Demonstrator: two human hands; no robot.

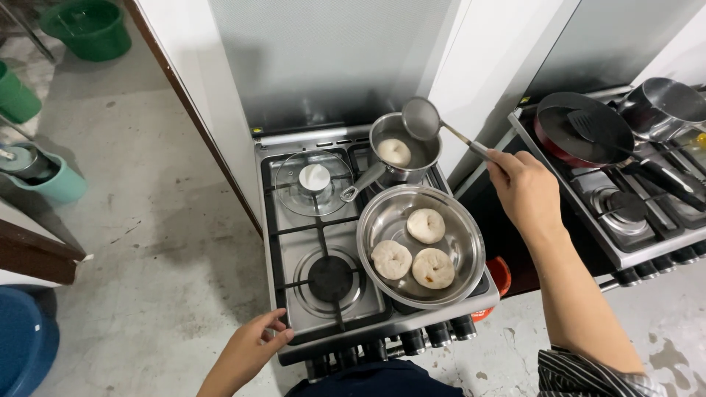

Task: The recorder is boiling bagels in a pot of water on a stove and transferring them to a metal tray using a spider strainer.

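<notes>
My right hand [523, 190] grips the handle of a metal skimmer [422, 119], whose round mesh head hovers over the rim of a small steel saucepan [418, 160] at the back of the stove. One pale dough ring [395, 151] floats in that pan. In front of it sits a wide steel bowl [465, 237] holding three dough rings [426, 225]. My left hand [252, 351] rests, fingers apart, on the front left corner of the gas stove [294, 250], holding nothing.
A glass lid [290, 187] with a white knob lies on the back left burner. A second stove [625, 228] at right carries a red frying pan [559, 136] with a black spatula and a steel pot [665, 103]. Green buckets [87, 28] and a blue tub [22, 345] stand on the concrete floor at left.
</notes>
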